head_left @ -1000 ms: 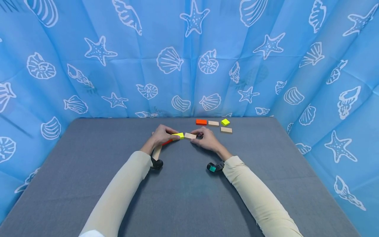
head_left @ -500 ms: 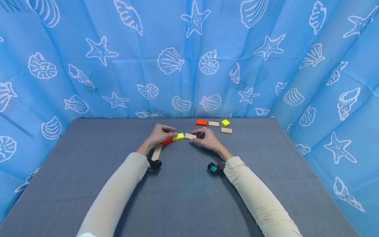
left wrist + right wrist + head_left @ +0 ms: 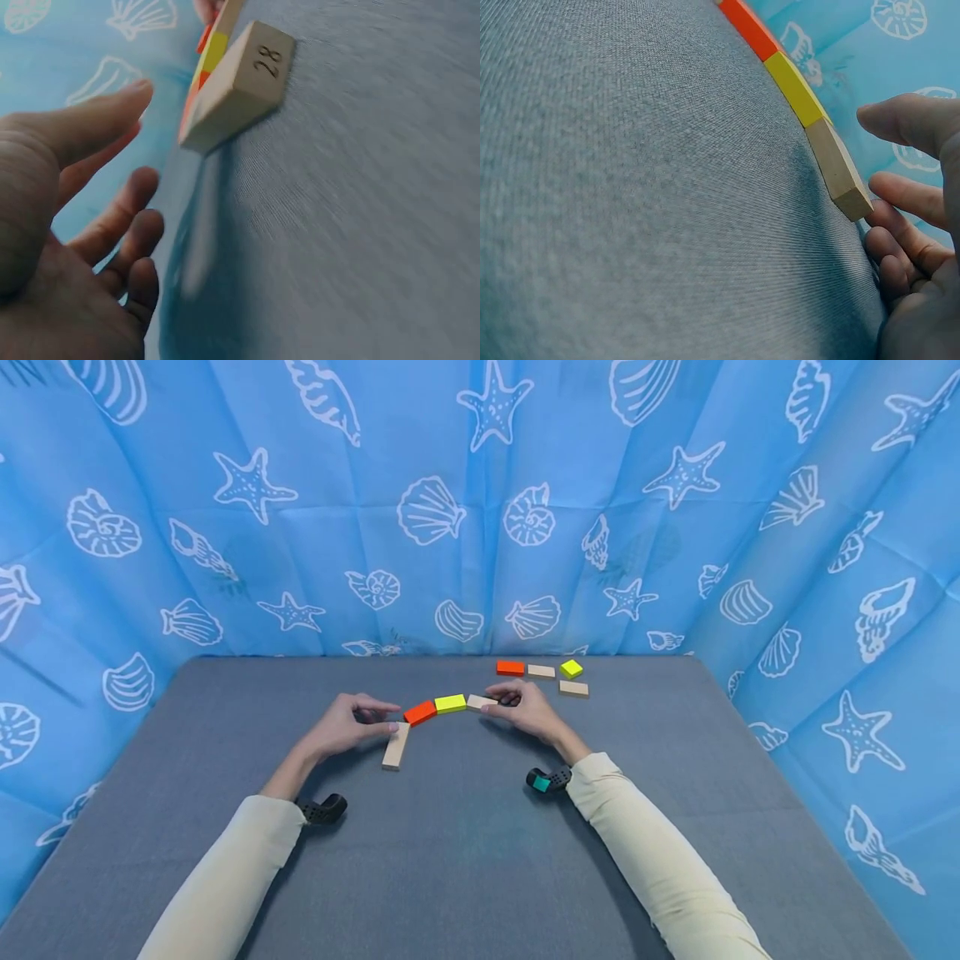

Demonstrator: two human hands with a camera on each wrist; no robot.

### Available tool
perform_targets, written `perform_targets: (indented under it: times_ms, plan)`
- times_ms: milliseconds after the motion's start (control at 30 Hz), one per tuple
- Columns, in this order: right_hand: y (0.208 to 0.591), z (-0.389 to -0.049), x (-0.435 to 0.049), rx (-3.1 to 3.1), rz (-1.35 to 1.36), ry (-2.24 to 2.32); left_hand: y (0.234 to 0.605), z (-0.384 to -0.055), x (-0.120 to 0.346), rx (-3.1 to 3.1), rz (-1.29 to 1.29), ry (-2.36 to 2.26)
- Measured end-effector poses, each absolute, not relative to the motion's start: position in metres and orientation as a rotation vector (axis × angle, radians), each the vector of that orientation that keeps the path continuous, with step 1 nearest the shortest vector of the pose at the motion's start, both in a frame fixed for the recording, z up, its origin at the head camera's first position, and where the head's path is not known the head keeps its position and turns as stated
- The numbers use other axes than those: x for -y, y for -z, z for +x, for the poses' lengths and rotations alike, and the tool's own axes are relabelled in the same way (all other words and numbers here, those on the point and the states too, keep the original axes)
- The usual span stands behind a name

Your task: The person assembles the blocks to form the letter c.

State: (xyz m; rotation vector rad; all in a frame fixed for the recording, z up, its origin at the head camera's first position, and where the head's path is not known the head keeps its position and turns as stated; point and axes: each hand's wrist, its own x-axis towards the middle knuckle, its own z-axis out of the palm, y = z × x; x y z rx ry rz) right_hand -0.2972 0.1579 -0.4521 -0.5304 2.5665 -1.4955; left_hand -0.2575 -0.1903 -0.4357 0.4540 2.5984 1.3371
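Note:
Several rectangular wooden blocks form a curved row on the table. A plain block (image 3: 396,747), with "28" on its end in the left wrist view, is at the left, then an orange-red block (image 3: 420,713), a yellow block (image 3: 451,703) and a second plain block (image 3: 837,166). My left hand (image 3: 348,725) is by the first plain block, its fingers spread with nothing between them; in the left wrist view a gap shows to the wood. At the row's other end is my right hand (image 3: 528,710). Its thumb stands off the second plain block, while the fingertips are right at the block's end.
Behind the right hand lie another orange-red block (image 3: 511,668), two plain blocks (image 3: 541,672) and a yellow block (image 3: 572,668). A blue curtain (image 3: 480,527) with shell prints hangs along the far edge of the grey cloth-covered table (image 3: 480,860). Each wrist wears a black device (image 3: 324,810).
My left hand has let go of the yellow block and moved left and nearer, uncovering the orange-red block and the first plain block. The right hand has stayed almost in place.

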Motion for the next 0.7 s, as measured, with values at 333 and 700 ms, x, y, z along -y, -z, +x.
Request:
perform_targets:
  times_ms: [333, 700]
  plan:
    - [0.412, -0.270, -0.149, -2.520, -0.527, 1.520, 0.448, -0.232, 0.205, -2.580, 0.568, -1.314]
    - [0.411, -0.268, -0.148, -2.518, -0.544, 1.520, 0.452, -0.227, 0.201, -2.574, 0.533, -1.317]
